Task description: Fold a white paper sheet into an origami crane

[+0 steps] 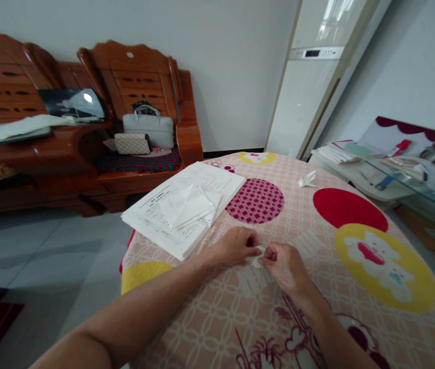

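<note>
A small piece of folded white paper (254, 260) lies between my two hands, low over the patterned tablecloth (209, 307). My left hand (237, 245) grips its left side with thumb and curled fingers. From the right, my right hand (284, 264) pinches the paper between thumb and forefinger. My fingers cover much of the paper, so its full shape is hidden. Beyond my left hand sits a stack of printed sheets (163, 236), with folded white paper squares (192, 205) on top. Toward the table's far right edge stands a folded paper figure (307, 179).
Wooden armchairs (132, 66) stand behind the table at the left, holding a grey bag (151, 128), a quilted purse (132, 144) and a laptop (71, 104). A tall white air conditioner (297, 97) stands behind. At right is a glass-edged side table (413, 189) with papers and clutter.
</note>
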Demonstrator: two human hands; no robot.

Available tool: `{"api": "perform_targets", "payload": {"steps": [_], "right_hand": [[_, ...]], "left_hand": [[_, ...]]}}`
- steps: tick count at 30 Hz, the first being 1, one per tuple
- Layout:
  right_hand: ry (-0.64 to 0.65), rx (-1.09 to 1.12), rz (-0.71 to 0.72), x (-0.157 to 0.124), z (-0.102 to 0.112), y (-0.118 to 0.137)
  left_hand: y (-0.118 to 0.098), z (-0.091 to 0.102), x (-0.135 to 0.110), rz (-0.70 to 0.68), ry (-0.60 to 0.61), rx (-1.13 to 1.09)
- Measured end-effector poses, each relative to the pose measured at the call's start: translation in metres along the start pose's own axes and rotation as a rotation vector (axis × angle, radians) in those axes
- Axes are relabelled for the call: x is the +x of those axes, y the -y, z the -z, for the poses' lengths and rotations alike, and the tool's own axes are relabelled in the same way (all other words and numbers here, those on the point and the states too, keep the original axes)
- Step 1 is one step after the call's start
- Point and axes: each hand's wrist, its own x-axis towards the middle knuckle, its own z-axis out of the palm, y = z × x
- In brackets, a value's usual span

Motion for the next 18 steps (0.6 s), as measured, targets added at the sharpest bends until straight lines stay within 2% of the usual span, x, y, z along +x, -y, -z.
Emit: {"api": "perform_targets", "payload": {"steps": [4,7,9,13,18], "right_hand": [[-0.057,-0.057,-0.05,-0.001,0.005,0.002],[-0.126,0.0,-0.033,-0.001,0.008,-0.001],[-0.124,0.163,-0.036,0.0,0.008,-0.004],[-0.031,0.647,-0.12,0.002,0.005,-0.006],[-0.05,0.904,-0.13,-0.001,0.003,0.001]], "left_hand": [[0.005,-0.005,-0.002,0.055,-0.103,-0.302],[0.003,-0.004,-0.003,0.1,-0.177,-0.563],[-0.001,-0.002,-0.005,0.128,-0.19,-0.705],[-0.01,-0.004,-0.008,0.155,-0.171,-0.937],[-0.011,-0.013,-0.012,0.194,-0.085,-1.031]]}}
